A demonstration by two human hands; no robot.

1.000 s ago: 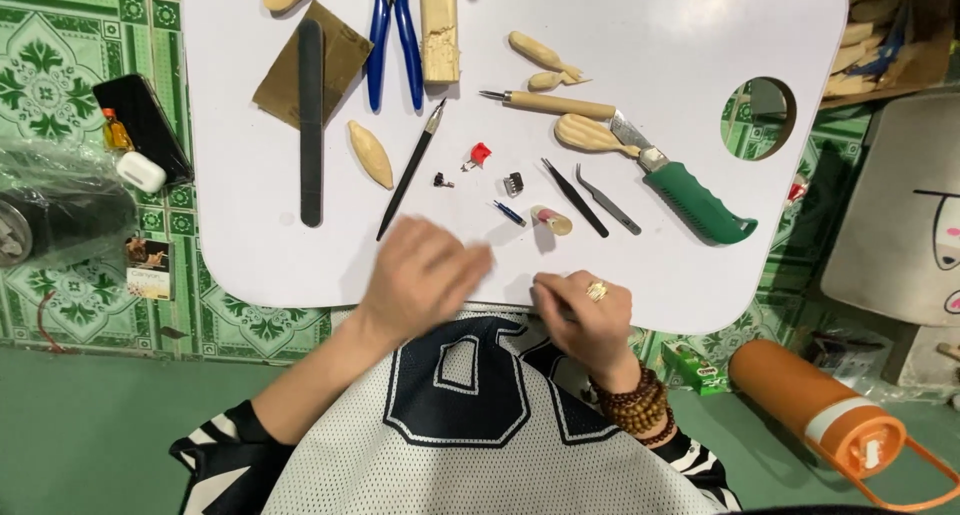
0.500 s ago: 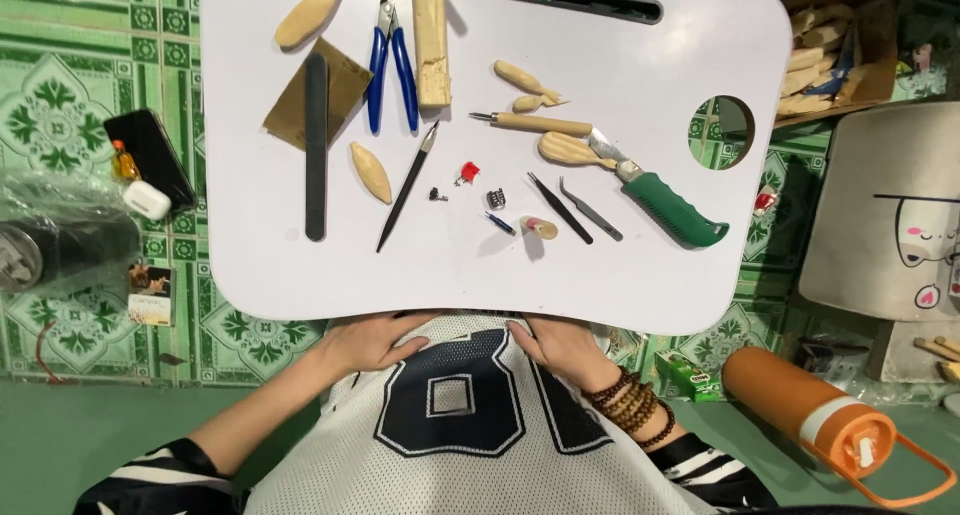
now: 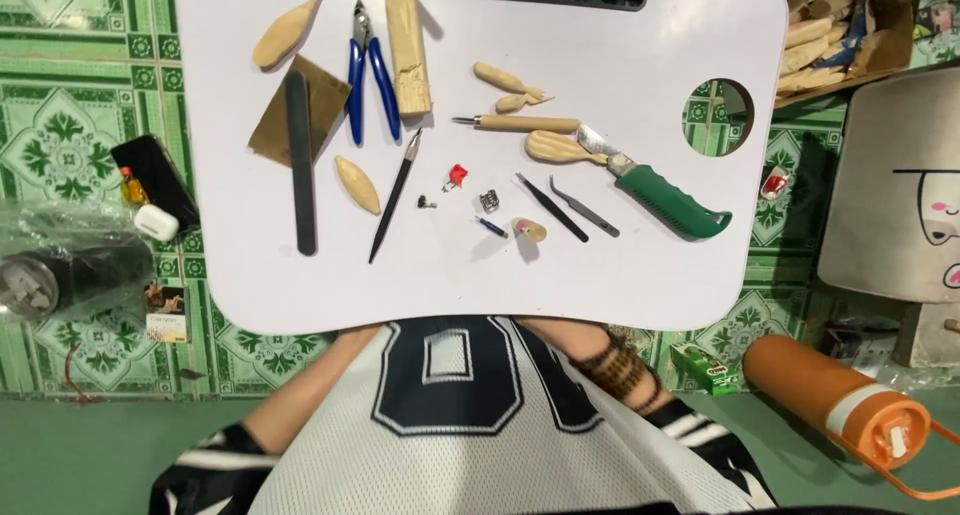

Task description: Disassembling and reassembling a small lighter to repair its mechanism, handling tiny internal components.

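Filling most of the view, a white lap table (image 3: pixel 640 275) stands over a green tiled floor (image 3: pixel 60 135); both forearms run under its near edge, so the hands are hidden and I cannot tell their grip. An orange bottle (image 3: pixel 835 400) lies on the floor at the right. On the table, a green-handled knife (image 3: pixel 660 197) lies at the right, its blade touching a carved wood piece (image 3: pixel 555 147). A black file (image 3: pixel 300 160) rests across a brown sandpaper sheet (image 3: pixel 325 105) at the left, with blue pliers (image 3: pixel 370 75) and a wood block (image 3: pixel 408 50) beside them. Black tweezers (image 3: pixel 565 207) lie just left of the knife. Nearest the body, close to the table's middle, sit a small wooden disc (image 3: pixel 530 229), a blue bit (image 3: pixel 490 226) and a red clip (image 3: pixel 457 175).
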